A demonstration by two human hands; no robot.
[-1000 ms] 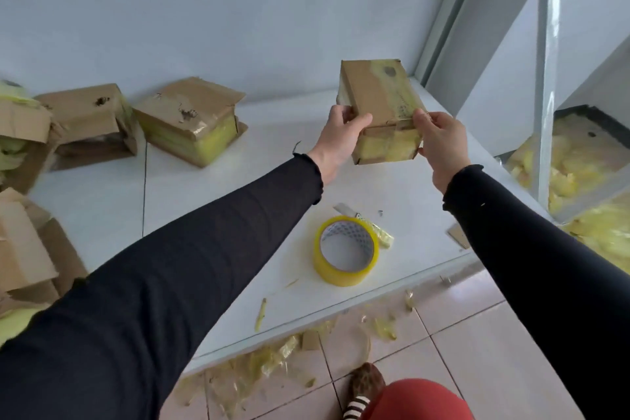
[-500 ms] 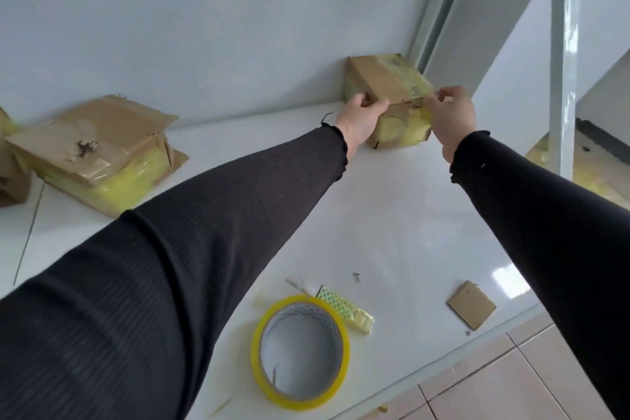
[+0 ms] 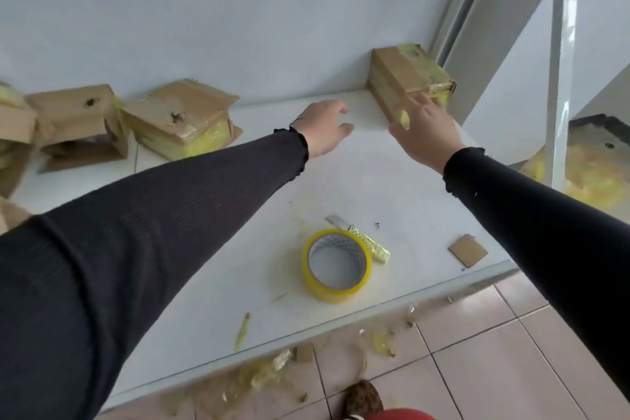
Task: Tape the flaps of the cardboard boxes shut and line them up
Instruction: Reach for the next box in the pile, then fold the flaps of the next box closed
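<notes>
The taped box (image 3: 405, 78) now sits in the corner; left hand (image 3: 324, 131) and right hand (image 3: 422, 129) have let go, so next box.

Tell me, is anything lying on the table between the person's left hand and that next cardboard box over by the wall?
Nothing visible does. The left hand hangs open above bare white table, and the stretch from it to the nearest untaped box shows only tabletop. The tape roll lies nearer the front edge, out of that path.

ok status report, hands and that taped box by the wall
Left hand open, holding nothing. Right hand open, in front of the small taped brown cardboard box set in the back right corner. Yellow tape roll on white table, nothing blocking.
</notes>
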